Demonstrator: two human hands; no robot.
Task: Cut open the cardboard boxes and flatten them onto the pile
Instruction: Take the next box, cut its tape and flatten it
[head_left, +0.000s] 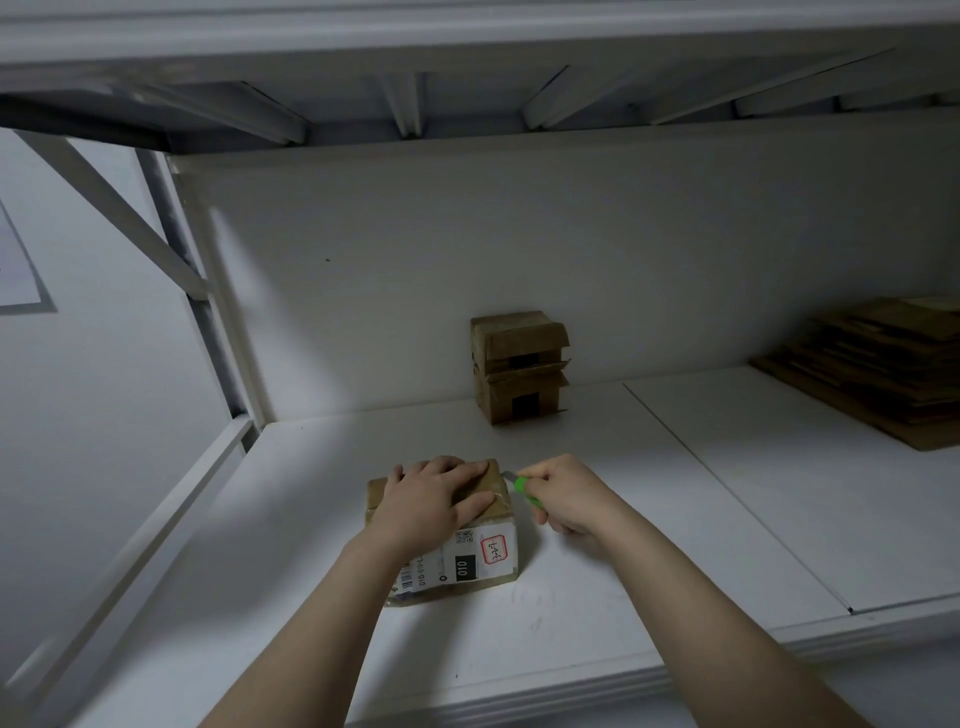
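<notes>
LIGHT dim, cool grey | SOURCE from 9 o'clock, pale patch on shelf board (311, 467) and back panel (249, 291) | SHADOW upper shelf underside (156, 124) at 11 o'clock almost black; cardboard pile (878, 374) at 3 o'clock murky; soft shadow at 3 o'clock of box (467, 561) | BLUR 12 o'clock edge smeared | DISTORTION wide-angle bowing at rims

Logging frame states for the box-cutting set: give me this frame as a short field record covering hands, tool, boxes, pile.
left hand: flat, pressing on top of the labelled box
right hand: grips the green knife, blade at the box's far right top corner
labelled box: looks closed, on the white shelf
stacked boxes: two, one on the other, against the back wall
flattened pile: far right on the shelf
stage: cut apparently just starting; box not yet flattened
</notes>
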